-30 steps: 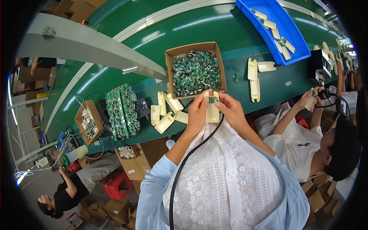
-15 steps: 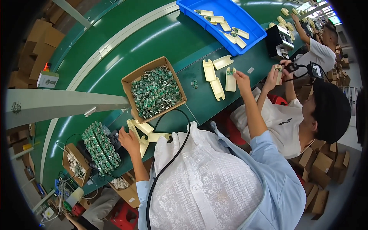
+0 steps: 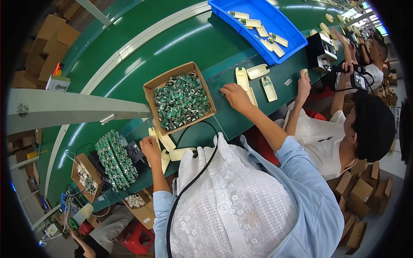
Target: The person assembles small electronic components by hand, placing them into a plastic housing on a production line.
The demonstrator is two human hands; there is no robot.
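Observation:
My left hand [image 3: 150,150] is closed at a group of cream plastic shells, its fingers on the edge of one shell [image 3: 152,132]; other shells [image 3: 181,154] lie beside it. My right hand [image 3: 237,98] reaches across the table with fingers curled down and together on a small circuit board, which they mostly hide. Just past that hand lie empty cream shells [image 3: 241,78]. One shell [image 3: 269,91] there has a green board at its end. Between my hands stands a cardboard box [image 3: 148,95] full of small green circuit boards [image 3: 183,101].
A blue tray [image 3: 297,45] holds several shells with boards. Stacked board panels [image 3: 114,161] and a carton of white parts [image 3: 86,180] stand at left. A black cable [image 3: 195,176] runs over my front. At right, a co-worker [image 3: 327,133] sits close, near a black device [image 3: 320,51].
My right hand has left the shell with the board and moved left to the small circuit board on the table. My left hand's fingers have closed in on the shells.

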